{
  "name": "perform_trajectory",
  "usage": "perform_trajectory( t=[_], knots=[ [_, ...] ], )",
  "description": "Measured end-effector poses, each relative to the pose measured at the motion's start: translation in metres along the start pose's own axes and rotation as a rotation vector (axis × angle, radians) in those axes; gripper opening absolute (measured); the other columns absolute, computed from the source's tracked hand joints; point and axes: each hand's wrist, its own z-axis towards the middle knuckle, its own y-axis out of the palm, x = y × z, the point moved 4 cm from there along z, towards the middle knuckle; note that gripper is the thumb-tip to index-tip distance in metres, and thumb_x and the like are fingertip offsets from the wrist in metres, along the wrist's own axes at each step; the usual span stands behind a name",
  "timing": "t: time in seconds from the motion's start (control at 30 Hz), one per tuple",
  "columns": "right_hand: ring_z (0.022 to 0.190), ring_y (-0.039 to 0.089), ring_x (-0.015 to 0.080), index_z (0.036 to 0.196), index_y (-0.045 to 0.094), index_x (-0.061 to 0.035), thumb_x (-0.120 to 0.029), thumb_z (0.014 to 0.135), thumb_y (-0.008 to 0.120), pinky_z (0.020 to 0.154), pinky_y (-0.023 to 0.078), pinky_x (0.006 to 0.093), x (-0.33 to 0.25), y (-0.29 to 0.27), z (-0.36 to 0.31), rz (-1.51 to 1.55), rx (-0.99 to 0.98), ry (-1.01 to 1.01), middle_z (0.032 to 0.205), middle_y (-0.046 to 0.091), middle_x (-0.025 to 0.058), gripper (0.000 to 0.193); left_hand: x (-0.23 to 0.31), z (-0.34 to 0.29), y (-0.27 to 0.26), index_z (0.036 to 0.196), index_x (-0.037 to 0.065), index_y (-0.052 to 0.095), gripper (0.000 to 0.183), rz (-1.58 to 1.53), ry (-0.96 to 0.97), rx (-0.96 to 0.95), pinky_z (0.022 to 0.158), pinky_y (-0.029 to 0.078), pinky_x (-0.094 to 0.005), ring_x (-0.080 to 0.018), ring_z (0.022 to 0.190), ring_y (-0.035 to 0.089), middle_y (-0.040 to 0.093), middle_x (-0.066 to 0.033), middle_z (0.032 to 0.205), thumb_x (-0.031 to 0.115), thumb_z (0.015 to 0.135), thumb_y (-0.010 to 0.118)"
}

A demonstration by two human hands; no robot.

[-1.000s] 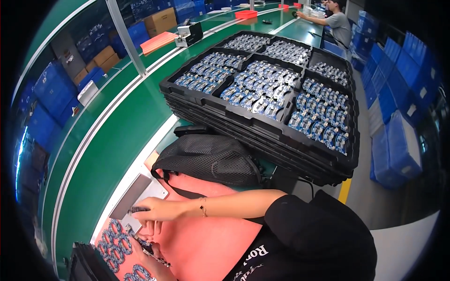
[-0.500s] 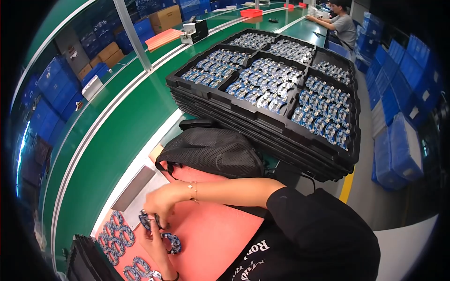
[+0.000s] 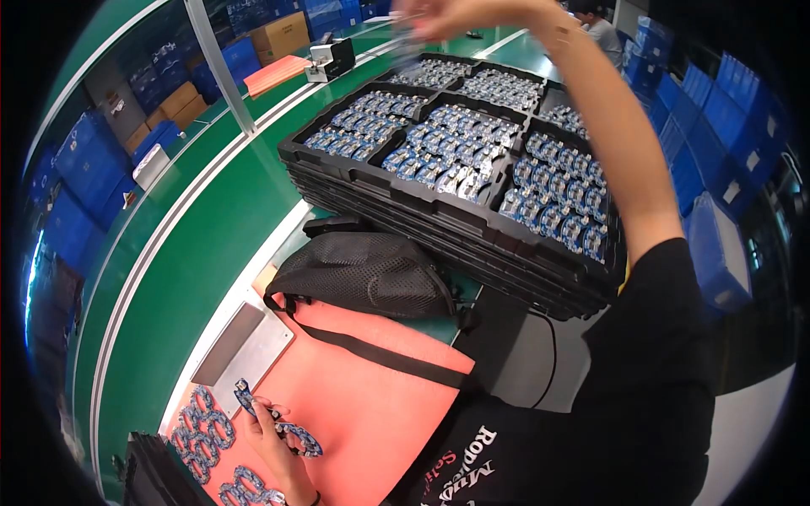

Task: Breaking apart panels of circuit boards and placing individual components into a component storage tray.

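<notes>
My left hand is closed over the salmon-coloured mat. It grips a blue circuit board with the fingers, and a ring-shaped circuit board shows at the hand's other side. High at the top, over the far left of the black tray, my right hand is smeared by motion. A blurred bluish piece, which looks like a circuit board, hangs from its fingers. Several ring-shaped circuit boards lie on the mat left of my left hand.
The tray's compartments hold rows of circuit boards, and more trays are stacked below. A black mesh bag with a strap lies before it. A metal angle plate sits by the mat. Farther off are a green conveyor and a co-worker.
My right hand has left my left hand and swung up and away over the tray's far side. The ring-shaped board by my left hand is now tilted. The view has shifted slightly.
</notes>
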Motion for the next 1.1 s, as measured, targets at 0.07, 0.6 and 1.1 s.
perform_trajectory(
  t=[0.07,0.6,1.1],
  knots=[
    [0.065,0.055,0.0086,0.09,0.061,-0.005,-0.017,0.08,0.057,0.05,0.044,0.0227,0.089,-0.006,-0.073,-0.044,0.434,0.377,0.072,0.057,0.002,0.016,-0.001,-0.002,0.002,0.083,0.006,0.047,0.019,0.026,-0.047,-0.033,0.029,0.018,-0.0158,-0.0014,0.03,0.028,0.054,-0.0053,0.061,0.022,0.092,0.041],
    [0.066,0.061,0.014,0.073,0.066,-0.0079,-0.016,0.07,0.059,0.064,0.046,0.0265,0.304,0.097,-0.212,-0.053,0.604,1.192,0.068,0.064,0.006,0.011,0.005,-0.004,0.039,0.083,0.005,0.047,0.023,0.096,-0.117,-0.186,0.03,0.021,-0.0158,-0.0027,0.033,0.033,0.054,-0.0062,0.058,0.025,0.092,0.041],
    [0.08,0.057,0.0129,0.081,0.064,-0.0107,-0.03,0.07,0.069,0.08,0.04,0.0302,0.303,0.107,-0.207,0.222,0.345,1.005,0.082,0.063,0.0022,0.023,0.001,0.0,0.053,0.084,0.004,0.048,0.022,0.118,-0.132,-0.257,0.031,0.021,-0.0158,-0.0025,0.033,0.032,0.055,-0.0061,0.058,0.023,0.092,0.041]
  ],
)
